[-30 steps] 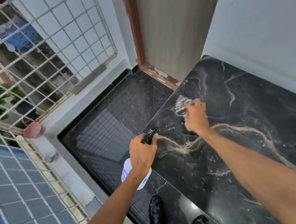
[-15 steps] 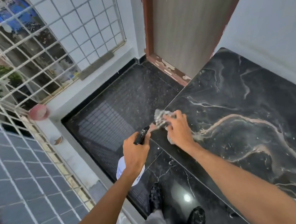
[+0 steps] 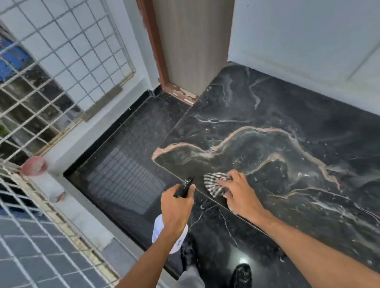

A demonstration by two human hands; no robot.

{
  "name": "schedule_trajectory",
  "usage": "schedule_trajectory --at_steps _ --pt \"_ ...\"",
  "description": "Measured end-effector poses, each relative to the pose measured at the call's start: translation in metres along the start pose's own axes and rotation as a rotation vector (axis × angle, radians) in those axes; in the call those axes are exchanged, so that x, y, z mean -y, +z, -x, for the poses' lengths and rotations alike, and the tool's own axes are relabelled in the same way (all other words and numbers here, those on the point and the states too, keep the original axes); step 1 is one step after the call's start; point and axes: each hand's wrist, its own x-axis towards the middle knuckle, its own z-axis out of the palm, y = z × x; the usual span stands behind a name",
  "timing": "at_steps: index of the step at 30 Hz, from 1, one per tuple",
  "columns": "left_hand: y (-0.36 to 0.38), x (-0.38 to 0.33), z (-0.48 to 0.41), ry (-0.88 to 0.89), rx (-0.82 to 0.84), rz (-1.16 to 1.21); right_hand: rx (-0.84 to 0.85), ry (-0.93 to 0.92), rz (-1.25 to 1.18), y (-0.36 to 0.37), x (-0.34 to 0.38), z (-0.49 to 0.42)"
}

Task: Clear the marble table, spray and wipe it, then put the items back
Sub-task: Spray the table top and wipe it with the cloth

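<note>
Pressing a striped cloth [image 3: 213,184] onto the marble table [image 3: 293,144] near its left edge, the right hand [image 3: 238,194] has its fingers curled over it. Left hand [image 3: 177,212] grips the spray bottle [image 3: 158,227] by its black trigger head, white body hanging below, over the dark floor [image 3: 120,172] just beside the table. Black shoes [image 3: 242,279] below. Wooden door [image 3: 190,35] and white grille [image 3: 36,67] beyond.
</note>
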Motion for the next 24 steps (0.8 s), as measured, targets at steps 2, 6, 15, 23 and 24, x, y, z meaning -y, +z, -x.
schedule_trajectory --at_steps 2,6,15,23,24 --pt "0.021 -0.006 0.018 -0.019 0.029 -0.006 -0.133 0.201 -0.062 -0.016 -0.034 0.019" --pt "0.054 -0.018 0.048 0.025 0.052 -0.041 -0.271 0.557 -0.084 -0.06 -0.093 0.047" --pt "0.082 -0.029 0.056 0.035 0.073 -0.088 -0.11 0.129 0.002 -0.036 -0.072 0.074" --pt "0.061 -0.046 0.004 0.04 0.022 -0.048 -0.175 0.236 -0.014 -0.029 -0.034 -0.009" --pt "0.059 -0.049 -0.005 0.047 0.016 -0.047 -0.131 0.105 -0.006 -0.025 -0.031 -0.016"
